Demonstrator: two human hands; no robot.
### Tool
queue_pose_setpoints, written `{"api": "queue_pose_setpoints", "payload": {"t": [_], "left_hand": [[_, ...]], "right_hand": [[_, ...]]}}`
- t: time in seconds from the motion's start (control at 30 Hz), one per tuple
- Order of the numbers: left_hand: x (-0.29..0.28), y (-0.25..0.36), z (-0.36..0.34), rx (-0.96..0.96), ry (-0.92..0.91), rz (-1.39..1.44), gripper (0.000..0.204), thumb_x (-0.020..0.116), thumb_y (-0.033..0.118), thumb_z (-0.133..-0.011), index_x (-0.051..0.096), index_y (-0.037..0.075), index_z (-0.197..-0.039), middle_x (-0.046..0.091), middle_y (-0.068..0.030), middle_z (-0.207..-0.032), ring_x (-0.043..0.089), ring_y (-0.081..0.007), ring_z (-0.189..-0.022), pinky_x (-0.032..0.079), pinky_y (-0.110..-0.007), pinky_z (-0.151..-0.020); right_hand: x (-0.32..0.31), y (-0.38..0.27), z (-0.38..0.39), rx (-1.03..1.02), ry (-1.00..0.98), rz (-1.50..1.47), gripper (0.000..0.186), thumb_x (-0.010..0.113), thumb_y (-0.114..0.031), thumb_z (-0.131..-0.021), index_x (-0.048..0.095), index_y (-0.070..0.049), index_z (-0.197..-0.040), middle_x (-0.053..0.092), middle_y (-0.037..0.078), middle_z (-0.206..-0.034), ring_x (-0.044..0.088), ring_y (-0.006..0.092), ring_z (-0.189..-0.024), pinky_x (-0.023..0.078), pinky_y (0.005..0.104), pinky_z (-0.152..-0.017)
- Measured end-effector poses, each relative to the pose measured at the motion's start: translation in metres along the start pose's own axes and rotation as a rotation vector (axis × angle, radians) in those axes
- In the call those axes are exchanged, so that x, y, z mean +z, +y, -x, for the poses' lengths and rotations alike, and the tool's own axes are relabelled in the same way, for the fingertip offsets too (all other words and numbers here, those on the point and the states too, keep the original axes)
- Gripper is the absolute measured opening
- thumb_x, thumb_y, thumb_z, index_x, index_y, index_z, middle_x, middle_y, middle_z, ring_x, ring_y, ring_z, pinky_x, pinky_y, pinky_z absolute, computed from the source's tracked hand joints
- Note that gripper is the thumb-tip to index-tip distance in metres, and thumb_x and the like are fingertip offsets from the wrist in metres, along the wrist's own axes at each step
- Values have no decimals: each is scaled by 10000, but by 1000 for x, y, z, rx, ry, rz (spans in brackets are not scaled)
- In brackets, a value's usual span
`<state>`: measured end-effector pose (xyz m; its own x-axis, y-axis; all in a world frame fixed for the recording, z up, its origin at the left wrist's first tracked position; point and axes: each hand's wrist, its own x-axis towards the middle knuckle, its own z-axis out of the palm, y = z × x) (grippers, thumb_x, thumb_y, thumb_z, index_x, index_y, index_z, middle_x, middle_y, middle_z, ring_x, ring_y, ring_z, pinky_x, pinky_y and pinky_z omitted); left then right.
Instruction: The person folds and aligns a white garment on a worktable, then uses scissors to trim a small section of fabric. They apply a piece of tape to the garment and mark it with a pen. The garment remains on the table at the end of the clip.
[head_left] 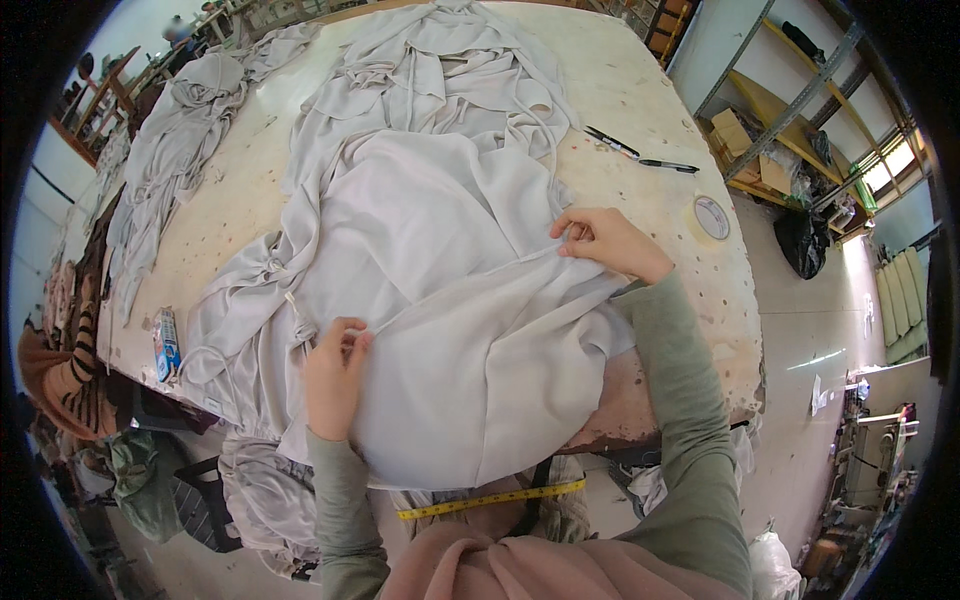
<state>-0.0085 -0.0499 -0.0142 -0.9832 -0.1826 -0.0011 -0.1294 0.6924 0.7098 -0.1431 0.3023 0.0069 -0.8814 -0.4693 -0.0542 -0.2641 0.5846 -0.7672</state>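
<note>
Hands pinch one seam of the pale grey fabric (pixel 440 300) draped over the table's (pixel 690 310) near edge: left hand (pixel 335 375) low, right hand (pixel 605 240) higher. Pens (pixel 640 155) and tape roll (pixel 711 217) lie on bare tabletop beyond the right hand, seemingly clear of the cloth.

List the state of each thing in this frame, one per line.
Left hand: pinching a fold of the fabric, closed.
Right hand: pinching the same fold farther along, closed.
Pale grey fabric piece: spread on the table, fold pulled taut between the hands, front edge hanging over.
Yellow measuring tape: draped below the table edge.
Black pens: lying flat, untouched.
Roll of tape: lying flat.
Worn wooden table: partly covered by cloth.
</note>
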Motion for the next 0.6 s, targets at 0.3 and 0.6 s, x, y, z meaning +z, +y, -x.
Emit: {"api": "queue_pose_setpoints", "payload": {"t": [0.3,0.6], "left_hand": [[52,84,-14,538,11,380,209,666,148,-849,643,56,-1035,617,-103,-1025,583,-229,-931,427,-316,-829],[15,88,6,22,-264,946,188,613,193,-921,639,7,-916,555,63,-823,446,-39,-793,346,-209,-742]], "right_hand": [[7,-82,30,-101,-97,-354,179,674,-115,-856,673,-3,-996,636,5,-877,558,73,-834,443,223,-787],[-16,-102,54,49,-50,-562,248,728,-37,-789,665,41,-1017,661,32,-907,598,83,-847,473,221,-804]]}}
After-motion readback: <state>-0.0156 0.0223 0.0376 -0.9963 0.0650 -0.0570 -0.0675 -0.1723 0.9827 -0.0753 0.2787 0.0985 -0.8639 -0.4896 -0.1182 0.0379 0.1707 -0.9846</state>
